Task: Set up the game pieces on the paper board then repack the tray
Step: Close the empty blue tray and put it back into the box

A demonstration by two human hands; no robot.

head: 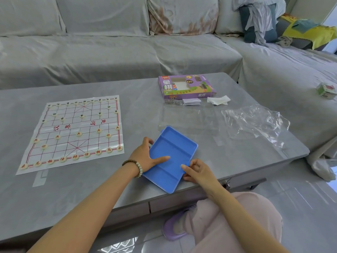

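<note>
A blue plastic tray (pixel 173 143) with three long compartments lies empty near the table's front edge. My left hand (pixel 145 156) grips its left rim, thumb behind it and fingers lying inside. My right hand (pixel 198 170) pinches the tray's right rim. To the left lies the paper board (pixel 73 132) with a red grid. Several round cream game pieces (pixel 75 157) with red characters stand along its near rows, and pieces with dark characters (pixel 82 116) stand on its far rows.
A purple game box (pixel 186 86) lies at the far side of the grey table (pixel 127 99). A clear plastic lid (pixel 187 119), crumpled clear wrap (pixel 255 121) and white paper scraps (pixel 218 100) lie right of centre. A sofa stands behind the table.
</note>
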